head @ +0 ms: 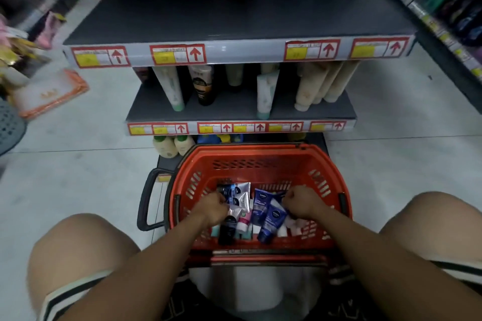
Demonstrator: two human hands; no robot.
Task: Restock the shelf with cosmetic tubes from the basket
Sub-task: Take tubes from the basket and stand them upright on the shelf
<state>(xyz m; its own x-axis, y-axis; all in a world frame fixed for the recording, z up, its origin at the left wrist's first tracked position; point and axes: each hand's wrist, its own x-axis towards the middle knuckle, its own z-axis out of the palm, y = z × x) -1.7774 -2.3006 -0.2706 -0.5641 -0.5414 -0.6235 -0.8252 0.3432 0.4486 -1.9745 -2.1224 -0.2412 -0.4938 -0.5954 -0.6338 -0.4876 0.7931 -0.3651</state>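
Observation:
A red plastic basket (260, 161) sits on the floor between my knees, holding several cosmetic tubes. Two blue tubes (271, 216) lie at its middle, with white, pink and black tubes (241, 216) to their left. My left hand (212, 208) is down inside the basket on the left, its fingers curled on the white and black tubes. On the right, my right hand (302, 203) has its fingers closed by the top end of a blue tube. The grey shelf (234, 23) in front has a wide bare top board.
The lower shelf (234, 112) holds white, cream and black tubes standing on their caps. Bottles stand on the bottom shelf behind the basket. An orange-edged package (49, 94) lies on the floor at left. Another stocked shelf (443, 8) runs along the right.

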